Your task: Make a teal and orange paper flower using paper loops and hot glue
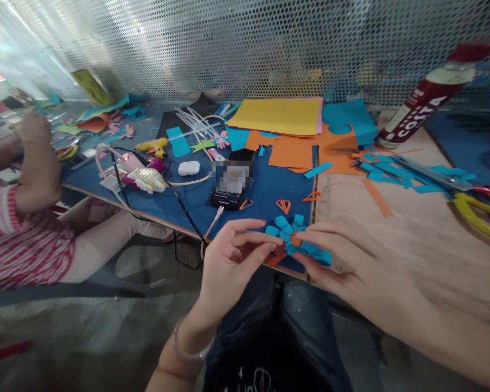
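Observation:
A blue paper flower [281, 222] with looped petals and an orange centre sits at the table's front edge, between my hands. My left hand [232, 267] pinches at its left side, thumb and middle finger together, index finger stretched out above. From the other side my right hand [351, 264] has its fingertips on the orange centre and its thumb low on the petals. Orange paper partly shows beneath the flower. Just beyond it lie small folded orange paper loops [283, 206]. My fingers hide part of the flower's middle.
Behind lie a phone [230, 185], an earbud case [189, 168], a yellow glue gun [152, 146] and stacked coloured paper [275, 115]. Scissors [461, 188], blue strips [386, 170] and a Costa bottle [428, 100] are on the right. Cables [183, 204] hang over the edge. Another person [28, 234] sits left.

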Demonstrator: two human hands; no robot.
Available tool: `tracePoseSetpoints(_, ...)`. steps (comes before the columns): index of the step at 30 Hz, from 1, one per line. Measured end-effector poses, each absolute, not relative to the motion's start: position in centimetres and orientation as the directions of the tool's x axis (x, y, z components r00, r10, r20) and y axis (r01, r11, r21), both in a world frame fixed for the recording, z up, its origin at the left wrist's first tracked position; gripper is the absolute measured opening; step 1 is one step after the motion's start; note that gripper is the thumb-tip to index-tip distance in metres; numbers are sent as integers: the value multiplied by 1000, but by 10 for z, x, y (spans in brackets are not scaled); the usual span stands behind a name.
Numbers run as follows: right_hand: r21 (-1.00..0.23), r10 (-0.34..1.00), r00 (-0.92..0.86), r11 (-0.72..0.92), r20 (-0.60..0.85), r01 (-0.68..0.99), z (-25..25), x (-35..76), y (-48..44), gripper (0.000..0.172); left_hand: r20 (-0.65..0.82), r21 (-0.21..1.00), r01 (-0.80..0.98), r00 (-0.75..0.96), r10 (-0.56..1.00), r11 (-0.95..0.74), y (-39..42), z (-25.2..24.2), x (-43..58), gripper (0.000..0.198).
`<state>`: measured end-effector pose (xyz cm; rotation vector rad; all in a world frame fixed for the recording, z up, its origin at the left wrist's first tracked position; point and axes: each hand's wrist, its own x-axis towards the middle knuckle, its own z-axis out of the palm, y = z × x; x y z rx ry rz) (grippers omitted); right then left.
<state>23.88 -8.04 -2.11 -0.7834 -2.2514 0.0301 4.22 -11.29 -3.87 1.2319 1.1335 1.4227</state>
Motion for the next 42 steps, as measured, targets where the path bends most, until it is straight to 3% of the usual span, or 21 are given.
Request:
tracePoseSetpoints(2,-292,541,-524,824,658,484,-17,236,-80,14,173,979,-93,-74,982,-180,-115,-36,46,22)
tracePoseSetpoints(7,-239,513,-530,832,675,501,-15,227,-84,12,225,972,-50,-98,969,-231,-118,-34,51,24)
tracePoseSetpoints(16,-357,583,-487,801,651,481,-15,226,-91,10,460,869,250,-91,883,-427,-126,-47,51,13)
tracePoseSetpoints(20,-375,609,-456,777,648,505,-14,226,-97,13,490,834,323,-57,870,-448,-128,-48,53,12)
tracePoseSetpoints(34,-422,622,-451,775,640,470,-9,241,-105,10,463,857,269,-26,886,-439,-133,-38,58,10)
tracePoseSetpoints(39,-600,717,-461,694,523,398,-6,249,-110,15,406,877,198,184,895,-438,-134,-41,55,36)
tracePoseSetpoints(42,-692,804,-420,584,421,424,-7,251,-115,16,416,872,181,212,884,-454,-138,-42,56,40)
